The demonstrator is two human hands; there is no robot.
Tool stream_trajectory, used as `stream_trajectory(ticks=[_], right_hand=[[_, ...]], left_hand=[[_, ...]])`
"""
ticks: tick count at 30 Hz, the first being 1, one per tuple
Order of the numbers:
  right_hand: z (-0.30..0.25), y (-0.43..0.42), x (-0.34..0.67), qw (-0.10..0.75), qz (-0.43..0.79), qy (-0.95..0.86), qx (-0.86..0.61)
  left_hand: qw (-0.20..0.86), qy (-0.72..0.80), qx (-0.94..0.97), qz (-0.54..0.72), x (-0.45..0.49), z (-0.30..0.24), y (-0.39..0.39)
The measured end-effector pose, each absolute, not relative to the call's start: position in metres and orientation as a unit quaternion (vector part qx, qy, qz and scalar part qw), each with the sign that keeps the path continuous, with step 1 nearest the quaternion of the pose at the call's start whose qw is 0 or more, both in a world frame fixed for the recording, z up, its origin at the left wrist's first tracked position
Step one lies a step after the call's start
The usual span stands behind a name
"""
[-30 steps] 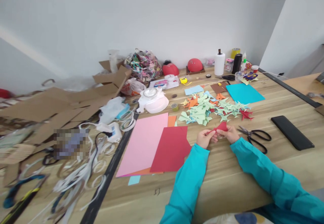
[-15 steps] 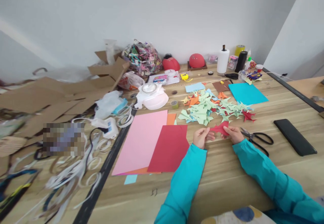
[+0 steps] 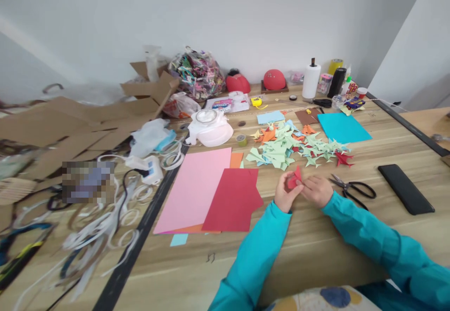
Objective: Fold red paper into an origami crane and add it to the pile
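A wooden worktop (image 3: 190,278), with two turquoise-sleeved arms (image 3: 258,250) reaching over it; the left hand (image 3: 284,194) and right hand (image 3: 318,191) meet at a small red folded paper (image 3: 294,180).

The arms slant inward from the near side. To their left lie a pink sheet (image 3: 197,184) and a red sheet (image 3: 230,203); beyond them spreads a pile of folded paper shapes (image 3: 281,148); black-handled scissors (image 3: 358,189) lie just beside the right hand. The left hand is clamped on the red folded paper, fingers curled at its left, thumb laid across toward the right hand. The right hand, back uppermost, touches its right edge with bunched fingertips; whether they pinch cannot be told.
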State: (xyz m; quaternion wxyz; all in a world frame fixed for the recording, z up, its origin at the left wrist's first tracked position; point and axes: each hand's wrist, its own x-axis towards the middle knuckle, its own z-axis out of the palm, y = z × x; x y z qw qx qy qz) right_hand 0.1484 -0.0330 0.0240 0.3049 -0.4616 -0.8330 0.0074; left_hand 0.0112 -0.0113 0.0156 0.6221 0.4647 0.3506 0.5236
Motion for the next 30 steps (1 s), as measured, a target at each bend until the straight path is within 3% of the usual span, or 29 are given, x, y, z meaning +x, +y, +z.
stream_trajectory(ticks=[3, 5, 8, 11, 14, 16, 22, 30], right_hand=[[0.026, -0.041, 0.135, 0.275, -0.083, -0.865, -0.412], [0.022, -0.051, 0.127, 0.301, -0.068, -0.859, -0.408], [0.016, -0.060, 0.126, 0.373, 0.050, -0.801, -0.465], [0.011, -0.055, 0.133, 0.474, 0.211, -0.620, -0.588], [0.012, -0.039, 0.137, 0.509, 0.434, -0.510, -0.542], [0.015, -0.029, 0.136, 0.498, 0.510, -0.493, -0.499], [0.022, -0.016, 0.132, 0.506, 0.607, -0.431, -0.436], [0.019, -0.017, 0.138, 0.494, 0.641, -0.404, -0.426]], left_hand=[[0.604, 0.393, 0.445, 0.532, 0.012, 0.015, -0.018], [0.591, 0.433, 0.433, 0.525, 0.007, 0.013, -0.016], [0.558, 0.471, 0.454, 0.511, -0.004, 0.010, -0.010], [0.531, 0.468, 0.501, 0.499, -0.012, 0.013, -0.006], [0.527, 0.453, 0.543, 0.472, -0.015, 0.019, -0.006], [0.547, 0.439, 0.537, 0.468, -0.015, 0.022, -0.005], [0.621, 0.425, 0.442, 0.488, -0.013, 0.017, 0.004], [0.631, 0.429, 0.458, 0.456, -0.014, 0.006, 0.010]])
